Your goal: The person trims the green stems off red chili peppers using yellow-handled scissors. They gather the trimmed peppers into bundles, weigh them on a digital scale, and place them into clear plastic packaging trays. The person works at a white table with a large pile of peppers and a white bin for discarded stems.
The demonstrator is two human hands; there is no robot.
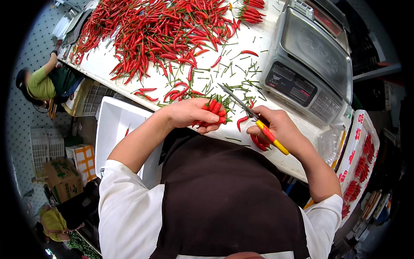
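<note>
My left hand is closed around a bunch of red chili peppers, their green stem ends pointing up and right. In my right hand is a pair of scissors with red and yellow handles, the blades pointing up and left beside the bunch. Cut green stems lie scattered on the white table beyond both hands. A few loose chilies rest beyond my left wrist, and others lie under my right hand. A large heap of red chilies covers the far part of the table.
A digital scale stands at the right, with a clear plastic tray near its corner. A box of packed chilies is farther right. Below the table's left edge sits a white foam box. Two people are off to the left.
</note>
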